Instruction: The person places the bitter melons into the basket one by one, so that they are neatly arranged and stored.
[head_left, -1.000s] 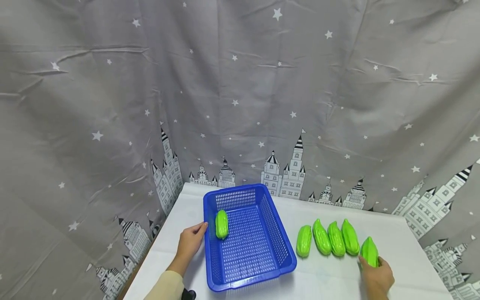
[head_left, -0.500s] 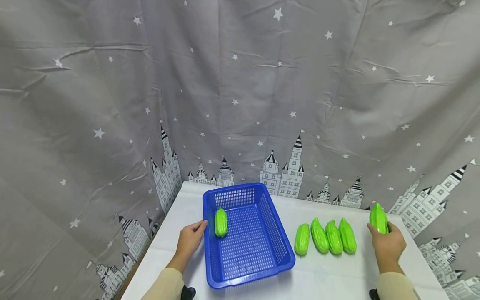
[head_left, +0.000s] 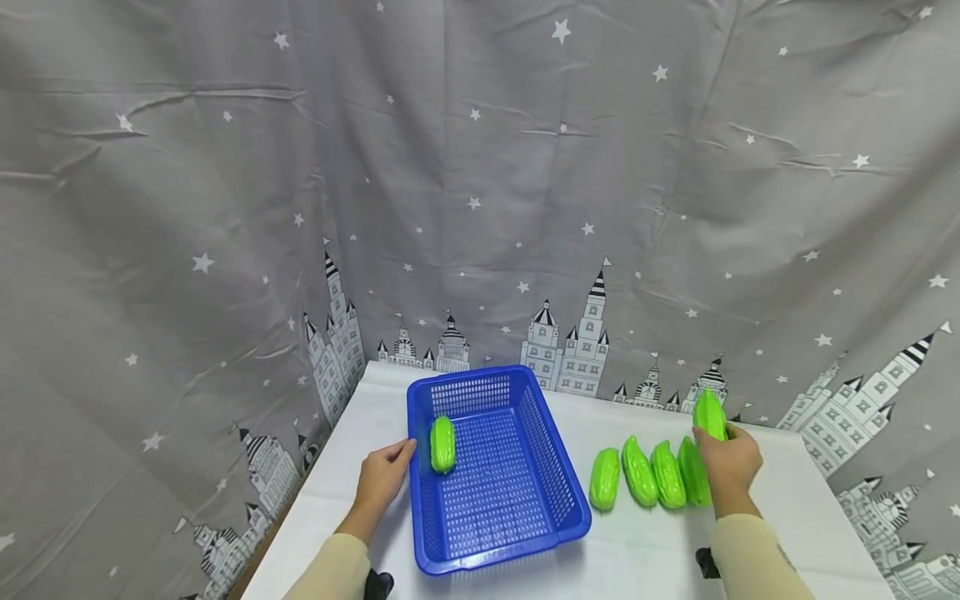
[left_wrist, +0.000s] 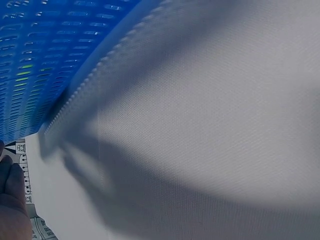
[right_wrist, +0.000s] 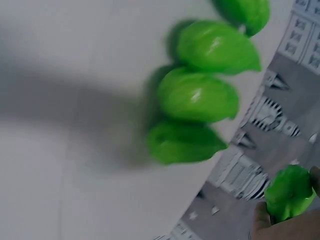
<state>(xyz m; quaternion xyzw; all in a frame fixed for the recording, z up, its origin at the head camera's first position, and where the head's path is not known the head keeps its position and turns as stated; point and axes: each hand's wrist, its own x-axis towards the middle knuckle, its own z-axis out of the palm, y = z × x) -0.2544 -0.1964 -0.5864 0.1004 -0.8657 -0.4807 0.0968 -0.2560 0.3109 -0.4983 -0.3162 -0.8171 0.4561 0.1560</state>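
My right hand [head_left: 730, 458] holds a bright green, ribbed bitter melon [head_left: 709, 415] raised above the table, pointed end up and away. In the right wrist view the same bitter melon [right_wrist: 289, 192] sits between thumb and fingers. Just left of that hand, several more lie side by side in a row, including a bitter melon [head_left: 604, 479] nearest the basket; the rightmost is partly covered by the hand. At the left, my left hand [head_left: 384, 479] pinches the left rim of a blue perforated plastic basket [head_left: 517, 550]. Inside, one bitter melon [head_left: 443, 445] lies by the left wall.
A white cloth covers the table [head_left: 637, 558], its left edge running down toward me. Behind it hangs a grey curtain [head_left: 480, 167] printed with stars and castles. The basket's perforated side wall [left_wrist: 55, 60] fills the upper left of the left wrist view.
My right hand picked the bitter melon off the table's right side, lifted it, then carried it left toward the row. The left hand stays at the basket rim.
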